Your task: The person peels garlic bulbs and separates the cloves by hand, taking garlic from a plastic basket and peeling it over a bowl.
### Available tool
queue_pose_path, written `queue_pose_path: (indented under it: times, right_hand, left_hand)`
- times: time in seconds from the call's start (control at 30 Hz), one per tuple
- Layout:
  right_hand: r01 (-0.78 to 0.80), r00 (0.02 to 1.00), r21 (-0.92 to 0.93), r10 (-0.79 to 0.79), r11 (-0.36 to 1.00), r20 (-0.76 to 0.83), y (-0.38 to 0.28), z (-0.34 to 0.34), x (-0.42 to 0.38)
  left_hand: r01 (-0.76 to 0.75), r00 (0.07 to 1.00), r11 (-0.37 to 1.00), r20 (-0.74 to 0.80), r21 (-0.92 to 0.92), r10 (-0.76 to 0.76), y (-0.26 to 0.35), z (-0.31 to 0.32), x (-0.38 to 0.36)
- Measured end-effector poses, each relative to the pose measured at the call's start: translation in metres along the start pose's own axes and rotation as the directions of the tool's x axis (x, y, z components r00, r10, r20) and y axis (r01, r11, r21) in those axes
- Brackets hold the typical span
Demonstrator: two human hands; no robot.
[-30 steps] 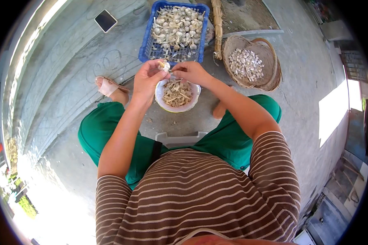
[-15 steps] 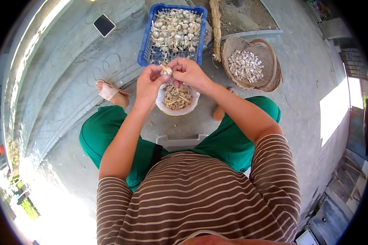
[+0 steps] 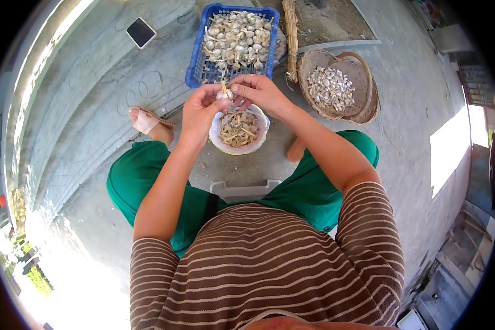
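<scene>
A whitish garlic bulb (image 3: pixel 224 95) with its dry stem pointing up is pinched between the thumb and fingers of my left hand (image 3: pixel 199 110). At the bulb's right side, my right hand (image 3: pixel 264 96) has its thumb and fingers curled close against it; the exact contact is partly hidden. Under both hands stands a white bowl (image 3: pixel 259 144) holding dry stem pieces and papery skins (image 3: pixel 238 130). Just beyond my fingers is a blue plastic crate (image 3: pixel 192 71) with many garlic bulbs (image 3: pixel 239 38) in it, their stems still on.
To the right, a wicker basket (image 3: pixel 364 77) contains loose garlic (image 3: pixel 331 88). A straw bundle (image 3: pixel 290 41) lies between crate and basket. On the step at upper left rests a phone (image 3: pixel 141 33). My sandalled foot (image 3: pixel 148 122) is left of the bowl.
My right thumb has shifted up from the bulb's side, and the right hand has moved slightly up and right. The bulb's stem now points more upright in my left hand.
</scene>
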State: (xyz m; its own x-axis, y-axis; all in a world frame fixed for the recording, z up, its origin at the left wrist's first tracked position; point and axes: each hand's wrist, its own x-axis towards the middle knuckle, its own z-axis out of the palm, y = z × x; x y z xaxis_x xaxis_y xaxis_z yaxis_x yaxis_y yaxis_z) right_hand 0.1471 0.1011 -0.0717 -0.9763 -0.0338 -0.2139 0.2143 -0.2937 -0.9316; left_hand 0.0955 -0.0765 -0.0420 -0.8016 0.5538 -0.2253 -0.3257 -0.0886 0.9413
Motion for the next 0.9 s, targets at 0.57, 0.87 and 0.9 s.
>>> queue_pose_path:
  times: [0.57,0.87,0.9]
  right_hand:
    - [-0.08,0.996,0.095,0.083,0.992,-0.036,-0.006,0.015,-0.009]
    - [-0.016,0.994,0.145,0.032,0.989,-0.103,0.0,0.021,-0.012]
    - [-0.003,0.993,0.165,0.022,0.986,-0.113,0.002,0.022,-0.012]
  left_hand:
    - [-0.312,0.944,0.756,0.1,0.575,0.314,-0.005,0.015,0.001]
    - [-0.395,0.904,0.651,0.147,0.648,0.402,-0.009,0.016,0.002]
    - [-0.396,0.904,0.651,0.147,0.648,0.402,-0.008,0.017,0.001]
